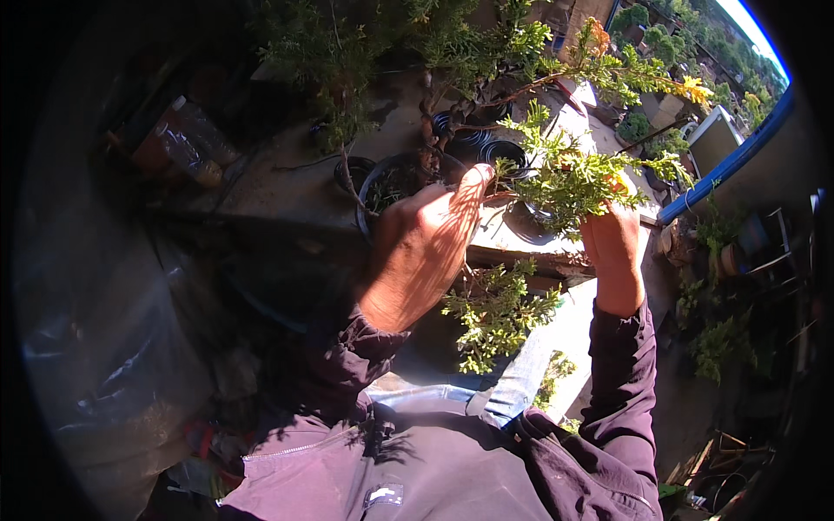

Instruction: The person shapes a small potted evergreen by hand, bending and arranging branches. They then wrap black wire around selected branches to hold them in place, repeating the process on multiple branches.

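Observation:
A bonsai-like conifer, probably a juniper, with a twisted trunk (427, 126), grows in a round dark pot (365, 207) on the work table. In front of the pot, my left hand (426, 234) is closed, its thumb and forefinger pinching a thin branch (497, 198) that runs to the right. My right hand (613, 247) is raised into the bright green foliage (569, 178) at the right. Leaves cover most of its fingers, so whether they grip anything is hidden. Another leafy branch (499, 313) hangs below the table edge, between my forearms.
Dark wire coils (504, 154) lie behind my hands on the table (291, 187). A clear plastic bottle (195, 143) is at the left. A thick blue pipe (730, 169) slants across the right. Plastic sheeting (104, 347) hangs at far left; more plants (725, 347) stand at right.

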{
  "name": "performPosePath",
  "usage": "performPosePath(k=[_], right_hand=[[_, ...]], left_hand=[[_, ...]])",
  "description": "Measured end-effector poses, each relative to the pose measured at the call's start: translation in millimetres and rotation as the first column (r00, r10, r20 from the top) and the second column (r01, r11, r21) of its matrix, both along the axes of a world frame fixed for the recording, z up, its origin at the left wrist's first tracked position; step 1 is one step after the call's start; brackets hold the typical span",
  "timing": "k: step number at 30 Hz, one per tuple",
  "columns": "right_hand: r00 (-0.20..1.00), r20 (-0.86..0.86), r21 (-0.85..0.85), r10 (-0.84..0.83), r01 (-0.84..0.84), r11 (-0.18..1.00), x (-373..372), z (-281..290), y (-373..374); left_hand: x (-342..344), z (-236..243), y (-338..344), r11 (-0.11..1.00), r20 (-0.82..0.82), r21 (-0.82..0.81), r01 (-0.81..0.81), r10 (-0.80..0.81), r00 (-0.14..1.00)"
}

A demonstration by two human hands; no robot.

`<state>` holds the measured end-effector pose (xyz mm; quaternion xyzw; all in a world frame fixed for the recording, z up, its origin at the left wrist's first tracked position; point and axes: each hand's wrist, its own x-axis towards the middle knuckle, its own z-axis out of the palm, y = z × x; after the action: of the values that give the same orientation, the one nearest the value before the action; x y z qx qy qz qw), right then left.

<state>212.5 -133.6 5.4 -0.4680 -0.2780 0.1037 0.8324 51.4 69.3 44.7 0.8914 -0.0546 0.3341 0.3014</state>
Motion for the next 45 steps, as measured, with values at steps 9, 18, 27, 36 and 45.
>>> performPosePath(k=[9,18,27,36,45], right_hand=[[0.993,0.091,-0.31,0.082,-0.05,0.95,6,99,23],[0.944,0.312,-0.332,0.113,-0.003,0.943,-65,126,32],[0.189,0.903,-0.417,0.386,0.6,0.683,-86,117,-3],[0.015,0.999,0.013,-0.046,0.824,0.567,-87,52,-44],[0.704,0.702,-0.304,-0.108,0.433,0.849,-83,5,34]], left_hand=[[3,2,-8,0.998,-0.068,0.035,-0.053,0.056,0.996],[15,-8,3,0.999,-0.002,0.026,-0.045,0.045,0.999],[27,-8,4,0.987,0.08,0.083,-0.138,0.131,0.988],[27,-12,4,0.98,0.131,0.15,-0.128,0.109,0.985],[27,-12,3,1.0,0.068,-0.024,0.001,0.0,0.998]])
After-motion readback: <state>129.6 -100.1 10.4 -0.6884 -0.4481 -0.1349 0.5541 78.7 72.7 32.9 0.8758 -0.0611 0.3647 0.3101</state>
